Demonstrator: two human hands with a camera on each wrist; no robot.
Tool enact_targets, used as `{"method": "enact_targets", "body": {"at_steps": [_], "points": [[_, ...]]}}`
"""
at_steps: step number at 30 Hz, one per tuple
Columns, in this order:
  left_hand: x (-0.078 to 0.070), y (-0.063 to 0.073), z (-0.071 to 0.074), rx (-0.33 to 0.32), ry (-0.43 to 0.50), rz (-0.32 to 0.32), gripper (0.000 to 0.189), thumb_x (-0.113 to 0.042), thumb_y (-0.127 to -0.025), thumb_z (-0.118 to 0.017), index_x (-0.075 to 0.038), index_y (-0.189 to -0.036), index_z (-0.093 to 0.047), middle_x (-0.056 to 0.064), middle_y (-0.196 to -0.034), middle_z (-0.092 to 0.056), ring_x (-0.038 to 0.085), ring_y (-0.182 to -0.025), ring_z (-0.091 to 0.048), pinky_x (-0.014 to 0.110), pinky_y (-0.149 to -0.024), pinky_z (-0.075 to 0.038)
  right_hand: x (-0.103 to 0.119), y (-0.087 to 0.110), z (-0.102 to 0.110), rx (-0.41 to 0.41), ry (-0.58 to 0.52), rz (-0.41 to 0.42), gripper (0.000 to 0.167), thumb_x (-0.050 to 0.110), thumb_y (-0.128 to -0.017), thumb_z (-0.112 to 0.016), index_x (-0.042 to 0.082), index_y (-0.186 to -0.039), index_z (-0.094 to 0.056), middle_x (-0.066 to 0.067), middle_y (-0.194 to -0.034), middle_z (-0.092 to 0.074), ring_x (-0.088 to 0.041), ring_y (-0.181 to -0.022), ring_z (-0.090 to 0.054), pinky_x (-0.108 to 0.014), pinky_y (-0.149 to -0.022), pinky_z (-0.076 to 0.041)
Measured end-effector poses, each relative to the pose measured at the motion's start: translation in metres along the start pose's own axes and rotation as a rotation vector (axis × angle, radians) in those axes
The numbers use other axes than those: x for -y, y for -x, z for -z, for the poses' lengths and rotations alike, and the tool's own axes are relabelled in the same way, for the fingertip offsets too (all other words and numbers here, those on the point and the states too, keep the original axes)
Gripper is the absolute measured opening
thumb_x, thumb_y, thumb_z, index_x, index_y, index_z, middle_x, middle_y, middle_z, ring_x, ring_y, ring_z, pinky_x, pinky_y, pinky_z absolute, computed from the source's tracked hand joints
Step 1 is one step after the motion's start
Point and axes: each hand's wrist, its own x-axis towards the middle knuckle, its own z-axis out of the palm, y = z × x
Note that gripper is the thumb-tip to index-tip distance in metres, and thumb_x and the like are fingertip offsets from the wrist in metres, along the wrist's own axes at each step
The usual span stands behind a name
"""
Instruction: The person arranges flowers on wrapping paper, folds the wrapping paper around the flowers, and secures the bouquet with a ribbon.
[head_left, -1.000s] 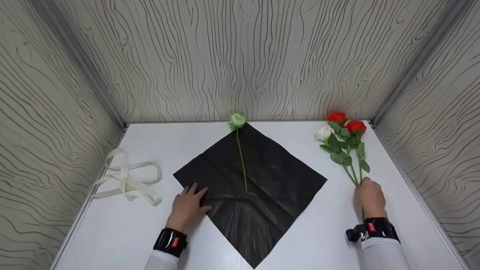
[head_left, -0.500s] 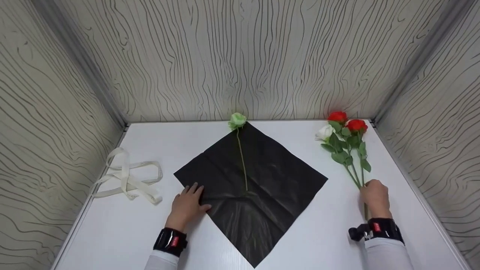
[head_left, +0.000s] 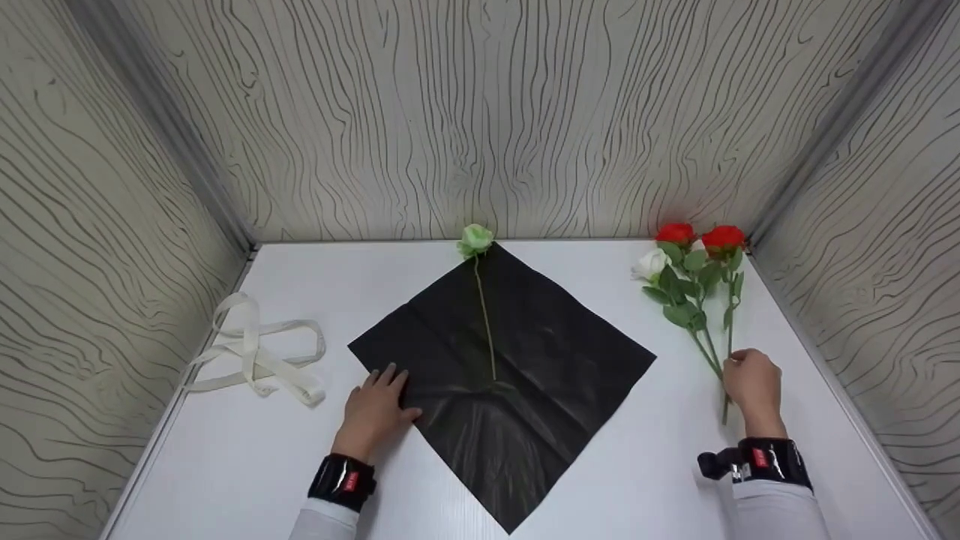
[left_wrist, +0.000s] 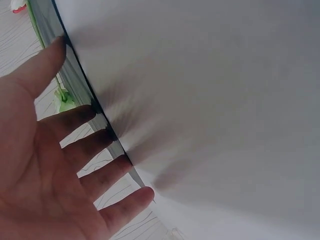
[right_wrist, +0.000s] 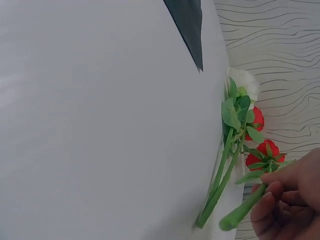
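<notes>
My right hand (head_left: 752, 384) pinches the stem of a red rose (head_left: 724, 238); in the right wrist view the stem's thick end (right_wrist: 231, 220) sticks out past the fingers, apart from the stems beside it. Just left of it lie another red rose (head_left: 675, 234) and a white rose (head_left: 649, 265). With fingers spread, my left hand (head_left: 373, 412) rests on the lower left edge of a black square sheet (head_left: 555, 352), set cornerwise. A pale green flower (head_left: 475, 240) lies on that sheet, its bloom at the far corner and its thin stem (head_left: 486, 322) pointing toward me.
At the left of the white table (head_left: 315, 277) a cream ribbon (head_left: 251, 356) lies in loose loops. Wood-grain panels (head_left: 480, 120) stand behind the table and along both sides.
My right hand has moved slightly right. One red rose has shifted up and right, away from the other two roses. The left hand and the black sheet stay nearly where they were.
</notes>
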Motion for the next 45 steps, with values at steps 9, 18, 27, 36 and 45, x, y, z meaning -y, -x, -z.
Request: {"method": "enact_targets", "body": {"at_steps": [9, 18, 27, 36, 45], "points": [[-0.001, 0.001, -0.001, -0.010, -0.034, -0.005, 0.070, -0.044, -0.084, -0.074, -0.003, -0.138, -0.054, 0.022, -0.145, -0.045, 0.044, -0.132, -0.041, 0.063, -0.097, -0.040, 0.055, -0.003, -0.003, -0.078, -0.132, 0.028, 0.036, 0.009, -0.098, -0.048, -0.017, -0.121, -0.055, -0.034, -0.109, -0.061, -0.041, -0.095, -0.062, -0.035, -0.068, -0.050], [-0.001, 0.002, -0.001, -0.023, -0.021, -0.004, 0.069, -0.041, -0.084, -0.075, -0.003, -0.138, -0.054, 0.022, -0.146, -0.045, 0.044, -0.132, -0.040, 0.062, -0.098, -0.039, 0.120, 0.005, -0.046, -0.067, -0.251, 0.181, 0.028, 0.009, -0.095, -0.057, -0.011, -0.115, -0.061, -0.027, -0.101, -0.064, -0.036, -0.090, -0.062, -0.036, -0.073, -0.047], [-0.001, 0.002, -0.001, -0.025, -0.012, 0.002, 0.070, -0.041, -0.084, -0.075, -0.003, -0.138, -0.054, 0.022, -0.146, -0.045, 0.044, -0.133, -0.040, 0.063, -0.097, -0.039, 0.178, 0.014, -0.115, 0.030, -0.396, 0.232, 0.017, 0.003, -0.091, -0.063, -0.008, -0.104, -0.063, -0.019, -0.088, -0.066, -0.022, -0.069, -0.062, -0.025, -0.058, -0.049], [-0.004, 0.001, -0.003, -0.013, -0.020, 0.014, 0.070, -0.041, -0.083, -0.076, -0.003, -0.138, -0.055, 0.021, -0.145, -0.046, 0.044, -0.133, -0.041, 0.063, -0.096, -0.040, 0.213, 0.024, -0.158, 0.099, -0.427, 0.241, 0.015, 0.002, -0.091, -0.064, -0.006, -0.104, -0.063, -0.013, -0.084, -0.065, -0.016, -0.060, -0.060, -0.029, -0.053, -0.052], [-0.003, 0.001, -0.001, -0.012, -0.018, 0.022, 0.071, -0.042, -0.083, -0.076, -0.004, -0.139, -0.054, 0.021, -0.146, -0.045, 0.044, -0.134, -0.039, 0.063, -0.097, -0.040, 0.228, 0.032, -0.186, 0.091, -0.362, 0.293, 0.012, 0.001, -0.090, -0.066, -0.005, -0.099, -0.063, -0.014, -0.085, -0.067, -0.025, -0.073, -0.064, -0.038, -0.067, -0.054]]}}
